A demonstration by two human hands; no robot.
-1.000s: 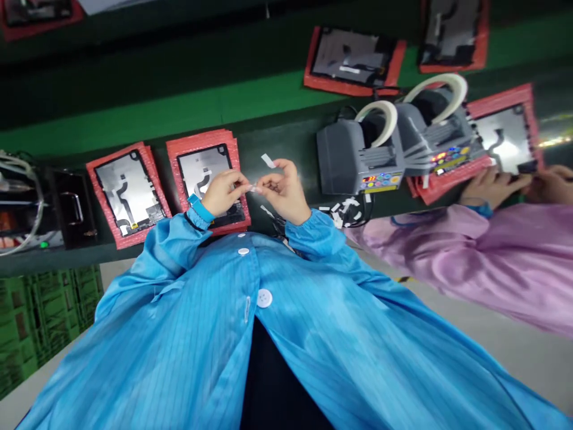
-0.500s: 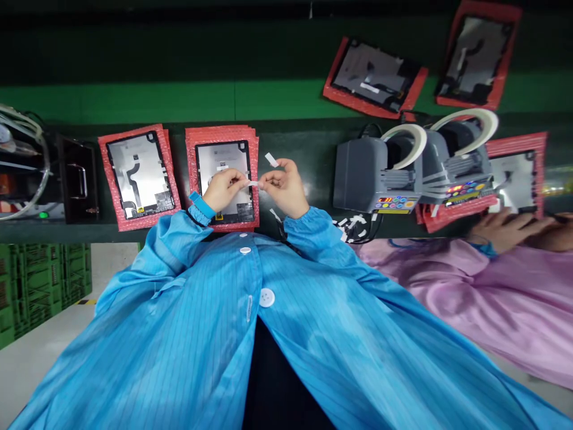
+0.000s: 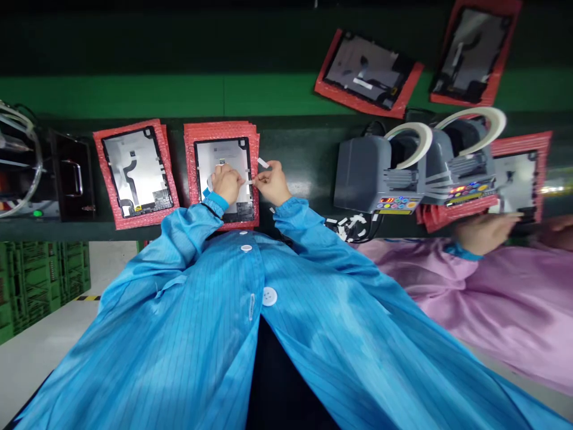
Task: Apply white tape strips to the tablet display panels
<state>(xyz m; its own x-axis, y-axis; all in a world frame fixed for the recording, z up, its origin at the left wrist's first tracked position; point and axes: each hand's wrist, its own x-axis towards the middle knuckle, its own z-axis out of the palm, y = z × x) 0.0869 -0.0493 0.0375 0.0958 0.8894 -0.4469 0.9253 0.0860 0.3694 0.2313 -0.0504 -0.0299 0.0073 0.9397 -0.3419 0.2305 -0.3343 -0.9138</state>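
Observation:
My left hand [image 3: 227,183] rests curled on a grey tablet back panel [image 3: 224,160] that lies on a stack of red bubble-wrap sheets [image 3: 191,143]. My right hand [image 3: 271,185] pinches a small white tape strip [image 3: 250,180] at the panel's right edge. Another white strip [image 3: 263,162] sticks up from my right fingers. Both sleeves are blue.
A second panel on red wrap [image 3: 133,172] lies to the left, a black box [image 3: 71,179] beyond it. Two grey tape dispensers [image 3: 385,170] stand to the right. A co-worker in pink [image 3: 483,233] handles another panel. Green crates [image 3: 40,280] sit below left.
Both hands have dropped from mid-air down onto the middle panel, carrying the tape strip to its right edge. The co-worker's hand has shifted.

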